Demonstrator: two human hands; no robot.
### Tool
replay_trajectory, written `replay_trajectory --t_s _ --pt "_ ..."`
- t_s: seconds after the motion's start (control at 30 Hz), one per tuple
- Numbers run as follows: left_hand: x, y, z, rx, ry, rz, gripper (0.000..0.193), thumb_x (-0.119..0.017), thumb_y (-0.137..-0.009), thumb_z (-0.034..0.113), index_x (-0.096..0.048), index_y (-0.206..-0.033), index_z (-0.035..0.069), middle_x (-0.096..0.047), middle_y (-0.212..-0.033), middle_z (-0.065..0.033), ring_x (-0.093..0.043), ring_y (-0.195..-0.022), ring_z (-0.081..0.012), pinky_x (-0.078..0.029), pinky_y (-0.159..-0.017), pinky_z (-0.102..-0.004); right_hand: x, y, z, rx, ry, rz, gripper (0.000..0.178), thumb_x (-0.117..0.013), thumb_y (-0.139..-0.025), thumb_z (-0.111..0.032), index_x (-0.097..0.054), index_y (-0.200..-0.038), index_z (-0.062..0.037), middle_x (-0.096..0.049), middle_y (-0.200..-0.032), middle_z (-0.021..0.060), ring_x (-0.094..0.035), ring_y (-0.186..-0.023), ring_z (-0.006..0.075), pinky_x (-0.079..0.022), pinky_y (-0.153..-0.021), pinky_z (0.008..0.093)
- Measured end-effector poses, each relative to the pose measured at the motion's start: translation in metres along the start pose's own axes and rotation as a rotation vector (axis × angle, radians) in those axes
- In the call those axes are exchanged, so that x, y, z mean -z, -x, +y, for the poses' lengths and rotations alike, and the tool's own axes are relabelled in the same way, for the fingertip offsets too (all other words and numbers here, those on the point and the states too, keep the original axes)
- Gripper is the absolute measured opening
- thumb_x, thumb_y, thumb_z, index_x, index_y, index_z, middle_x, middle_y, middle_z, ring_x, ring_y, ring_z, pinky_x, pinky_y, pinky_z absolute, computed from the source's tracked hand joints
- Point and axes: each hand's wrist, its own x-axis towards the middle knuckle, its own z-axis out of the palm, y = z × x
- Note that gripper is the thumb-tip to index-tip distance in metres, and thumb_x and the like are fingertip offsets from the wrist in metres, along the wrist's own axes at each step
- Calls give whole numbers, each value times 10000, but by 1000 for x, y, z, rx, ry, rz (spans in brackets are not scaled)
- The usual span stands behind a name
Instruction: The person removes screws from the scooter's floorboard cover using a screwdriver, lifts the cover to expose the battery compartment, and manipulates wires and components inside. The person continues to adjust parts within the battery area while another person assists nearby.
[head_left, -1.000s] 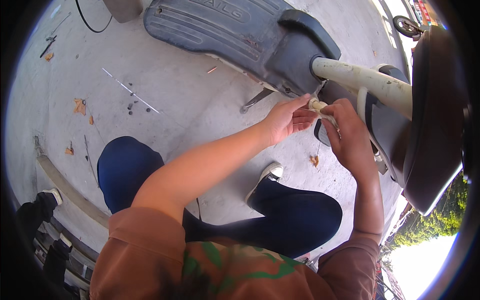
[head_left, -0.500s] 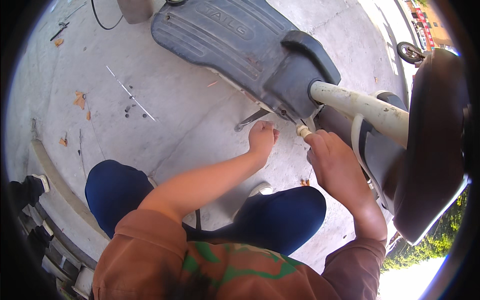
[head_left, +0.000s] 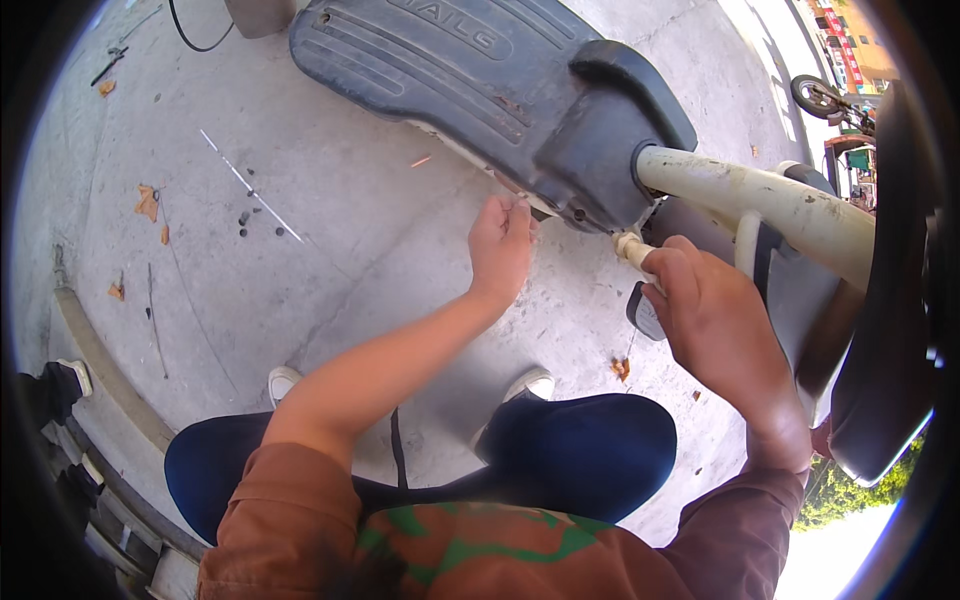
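In my right hand [head_left: 715, 310], the fingers are wrapped round the cream handle of a screwdriver [head_left: 632, 249]. Its front end is at the lower edge of the scooter's dark grey plastic footboard [head_left: 440, 75], beside a round screw hole [head_left: 579, 214]. My left hand [head_left: 502, 250] is closed, fingertips up at the footboard's underside edge; what they grip, if anything, is hidden. A black, grey-faced part [head_left: 646, 312] shows just below the screwdriver. From the footboard a scratched cream frame tube [head_left: 760, 185] runs right toward the dark seat [head_left: 885, 300].
On the concrete left lie a thin white rod [head_left: 250, 185], small dark pieces [head_left: 243, 222] and dry leaves [head_left: 147, 203]. A dark tool [head_left: 108, 66] lies farther off. My knees [head_left: 590, 450] are bent below my arms. Another person's shoe [head_left: 76, 377] shows far left.
My left hand has risen and moved slightly left, up to the footboard's edge. My right hand has shifted right and slightly down with the screwdriver. The whole view has shifted a little.
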Motion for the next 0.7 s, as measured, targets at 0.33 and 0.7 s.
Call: replay_trajectory --t_s 0.33,0.7 --pt "-13 -32 102 -776 -806 -906 294 -634 -936 54 -652 -1229 66 -672 -1072 -54 -624 -976 -202 -528 -810 -321 2 -6 1 -92 -76 112 305 -648 -863 -26 -568 -1156 -57 -582 -1159 143 -587 -1099 373 -496 -898 449" --pt "-29 -44 106 -563 -730 -1173 355 -642 -923 81 -639 -1277 51 -705 -1153 -127 -679 -1045 -275 -526 -937 -379 0 -16 13 145 99 130 317 -694 -752 -12 -568 -1039 -65 -594 -1001 67 -587 -941 314 -518 -777 416"
